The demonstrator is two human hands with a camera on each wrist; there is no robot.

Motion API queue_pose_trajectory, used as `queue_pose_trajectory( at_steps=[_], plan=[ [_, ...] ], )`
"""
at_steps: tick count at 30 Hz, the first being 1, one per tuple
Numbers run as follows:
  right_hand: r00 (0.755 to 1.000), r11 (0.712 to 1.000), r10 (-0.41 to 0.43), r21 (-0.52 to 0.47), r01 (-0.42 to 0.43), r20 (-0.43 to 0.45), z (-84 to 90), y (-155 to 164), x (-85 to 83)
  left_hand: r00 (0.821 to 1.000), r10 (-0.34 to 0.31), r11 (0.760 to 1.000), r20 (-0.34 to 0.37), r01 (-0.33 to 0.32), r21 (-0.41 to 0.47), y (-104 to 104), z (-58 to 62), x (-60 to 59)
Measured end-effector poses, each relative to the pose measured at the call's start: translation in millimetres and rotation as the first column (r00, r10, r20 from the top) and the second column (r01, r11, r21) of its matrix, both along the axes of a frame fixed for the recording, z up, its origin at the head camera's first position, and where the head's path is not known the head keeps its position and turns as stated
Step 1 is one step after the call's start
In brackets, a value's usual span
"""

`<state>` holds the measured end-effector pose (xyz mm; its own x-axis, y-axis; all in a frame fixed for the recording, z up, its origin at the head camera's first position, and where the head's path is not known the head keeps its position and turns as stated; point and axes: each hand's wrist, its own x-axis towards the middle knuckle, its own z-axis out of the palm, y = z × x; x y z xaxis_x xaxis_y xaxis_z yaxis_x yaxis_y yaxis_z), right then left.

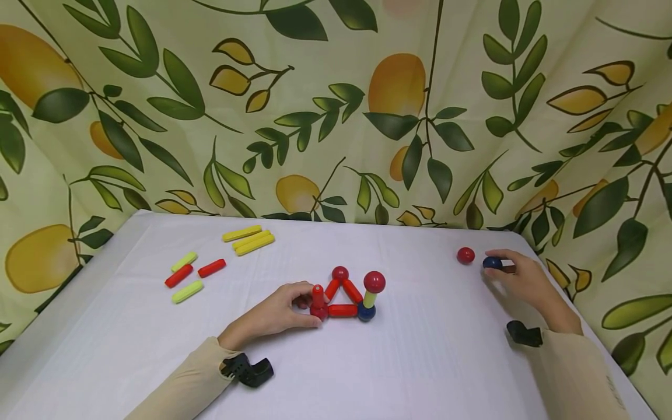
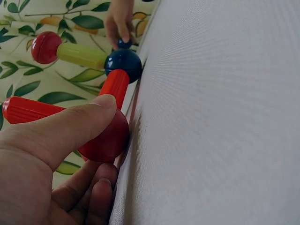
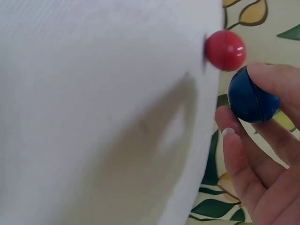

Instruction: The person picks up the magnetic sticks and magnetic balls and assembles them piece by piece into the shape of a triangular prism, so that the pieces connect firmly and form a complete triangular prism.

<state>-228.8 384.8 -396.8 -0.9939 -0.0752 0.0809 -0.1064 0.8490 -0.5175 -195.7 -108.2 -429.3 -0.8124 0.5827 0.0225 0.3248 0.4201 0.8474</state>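
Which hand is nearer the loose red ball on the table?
Right. The right hand pinches a blue ball just beside the red ball; the left hand is far off at the triangle.

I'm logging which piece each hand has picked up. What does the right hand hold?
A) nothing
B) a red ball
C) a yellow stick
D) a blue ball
D: the right hand pinches the blue ball between its fingertips, while the loose red ball lies just beside it on the white table, apart from the fingers.
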Motion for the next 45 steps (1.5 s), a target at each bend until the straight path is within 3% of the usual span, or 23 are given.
queue_pose_trajectory(
  at_steps=[7, 27, 45],
  plan=[
    [0.996, 0.998, 0.055, -0.019, -0.056, -0.071, 12.8, -11, 0.7, 1.0, -0.001, 1.0, -0.005, 0.001, -0.003, -1, -1.0, -0.4],
    [0.991, 0.99, 0.1, -0.091, -0.108, -0.083, 39.6, -63, 5.4, 1.0, 0.008, 1.0, -0.002, -0.008, -0.006, 0, -1.2, -0.2],
    [0.97, 0.972, 0.156, -0.147, -0.185, -0.186, 47.1, -112, 5.3, 0.999, -0.005, 1.0, -0.035, 0.005, 0.006, 0, -0.5, 0.3]
  ],
)
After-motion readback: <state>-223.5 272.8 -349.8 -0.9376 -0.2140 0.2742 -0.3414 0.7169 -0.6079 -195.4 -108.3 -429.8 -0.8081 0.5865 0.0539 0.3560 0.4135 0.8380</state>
